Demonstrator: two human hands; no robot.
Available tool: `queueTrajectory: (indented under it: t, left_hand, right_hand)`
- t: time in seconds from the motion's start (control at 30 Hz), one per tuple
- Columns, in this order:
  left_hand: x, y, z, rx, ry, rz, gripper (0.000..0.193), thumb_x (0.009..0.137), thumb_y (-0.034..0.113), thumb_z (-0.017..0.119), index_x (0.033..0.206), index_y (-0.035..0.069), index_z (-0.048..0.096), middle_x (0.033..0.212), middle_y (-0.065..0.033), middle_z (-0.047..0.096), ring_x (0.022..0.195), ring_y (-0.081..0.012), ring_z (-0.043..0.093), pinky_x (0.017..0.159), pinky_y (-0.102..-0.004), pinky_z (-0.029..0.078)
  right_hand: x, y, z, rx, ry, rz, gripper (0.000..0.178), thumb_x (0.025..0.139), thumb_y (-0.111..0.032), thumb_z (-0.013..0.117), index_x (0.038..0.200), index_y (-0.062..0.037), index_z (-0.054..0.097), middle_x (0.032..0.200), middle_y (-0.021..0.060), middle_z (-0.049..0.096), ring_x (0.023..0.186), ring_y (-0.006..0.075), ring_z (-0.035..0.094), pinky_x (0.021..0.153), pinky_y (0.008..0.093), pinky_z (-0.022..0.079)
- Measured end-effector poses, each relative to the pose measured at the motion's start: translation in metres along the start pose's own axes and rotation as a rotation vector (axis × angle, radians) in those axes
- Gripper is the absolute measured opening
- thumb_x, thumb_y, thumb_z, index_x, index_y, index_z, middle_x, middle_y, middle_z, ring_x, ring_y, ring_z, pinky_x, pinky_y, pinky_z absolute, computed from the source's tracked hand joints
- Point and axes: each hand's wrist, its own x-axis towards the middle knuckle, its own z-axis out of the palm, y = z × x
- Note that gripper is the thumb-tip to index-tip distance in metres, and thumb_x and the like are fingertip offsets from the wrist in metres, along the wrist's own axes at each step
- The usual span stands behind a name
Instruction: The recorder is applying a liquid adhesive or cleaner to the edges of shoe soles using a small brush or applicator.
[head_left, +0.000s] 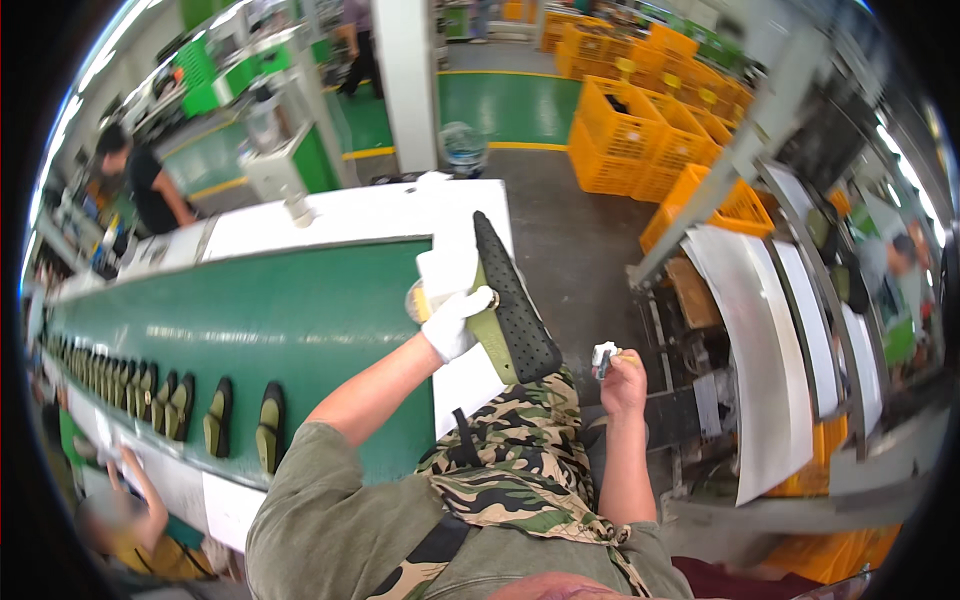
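Note:
My left hand (454,326), in a white glove, grips an olive-green shoe (515,315) with a black sole. The dotted sole faces right and the shoe stands tilted on its length, over the table's edge by my apron. My right hand (626,383) is bare and closed around a small white and grey wad (604,358), apart from the shoe. I cannot make out exactly what the wad is. A round container (415,300) is partly hidden behind my left hand and a white sheet.
A green conveyor belt (330,320) carries a row of olive and black shoes (270,425) on my left. Stacked yellow crates (615,130) stand beyond. Racks with curved pale panels (755,350) rise on the right. A person (140,510) sits across the belt; another (150,185) is farther off.

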Motion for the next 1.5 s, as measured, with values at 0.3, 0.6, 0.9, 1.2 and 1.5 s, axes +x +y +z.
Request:
queueTrajectory:
  t: [0.3, 0.6, 0.9, 1.2, 1.5]
  left_hand:
    - [0.116, -0.026, 0.149, 0.294, -0.168, -0.059, 0.050, 0.087, 0.017, 0.073, 0.132, 0.006, 0.054, 0.124, -0.0094, 0.063, 0.115, -0.0271, 0.061, 0.104, -0.0439, 0.047]
    - [0.281, -0.124, 0.483, 0.444, -0.596, 0.107, 0.048, 0.090, 0.029, 0.070, 0.130, 0.005, 0.058, 0.130, -0.0102, 0.062, 0.118, -0.0277, 0.060, 0.103, -0.0434, 0.046]
    - [0.294, -0.287, 0.661, 0.819, -0.622, -0.090, 0.037, 0.089, 0.028, 0.075, 0.116, 0.005, 0.064, 0.109, -0.0110, 0.070, 0.100, -0.0281, 0.066, 0.092, -0.0432, 0.052]
    - [0.324, -0.354, 0.685, 1.626, -0.989, 0.507, 0.040, 0.089, 0.029, 0.070, 0.118, 0.001, 0.066, 0.107, -0.0172, 0.071, 0.095, -0.0292, 0.069, 0.086, -0.0389, 0.052]
    - [0.312, -0.264, 0.582, 1.848, -0.783, 0.834, 0.079, 0.071, 0.036, 0.084, 0.133, -0.002, 0.051, 0.117, -0.0240, 0.066, 0.110, -0.0358, 0.065, 0.096, -0.0390, 0.050]
  right_hand:
    - [0.005, 0.043, -0.153, 0.307, 0.334, 0.012, 0.007, 0.085, -0.007, 0.065, 0.084, -0.0105, 0.060, 0.076, 0.0053, 0.063, 0.065, 0.0208, 0.062, 0.058, 0.0410, 0.049]
    - [-0.001, 0.063, -0.225, 0.477, 0.424, 0.008, 0.012, 0.085, -0.007, 0.067, 0.086, -0.0132, 0.057, 0.077, 0.0028, 0.063, 0.068, 0.0186, 0.059, 0.064, 0.0405, 0.047]
    - [0.019, 0.048, -0.223, 0.519, 0.409, -0.020, 0.016, 0.082, -0.004, 0.068, 0.088, -0.0131, 0.056, 0.081, 0.0018, 0.063, 0.073, 0.0161, 0.059, 0.069, 0.0338, 0.046]
    - [0.023, 0.048, -0.228, 0.579, 0.416, -0.030, 0.020, 0.080, 0.000, 0.069, 0.087, -0.0119, 0.054, 0.085, 0.0025, 0.060, 0.076, 0.0161, 0.057, 0.070, 0.0335, 0.045]
    - [0.022, 0.058, -0.223, 0.561, 0.415, -0.039, 0.018, 0.079, 0.001, 0.069, 0.088, -0.0094, 0.057, 0.079, 0.0033, 0.059, 0.069, 0.0163, 0.057, 0.064, 0.0321, 0.046]
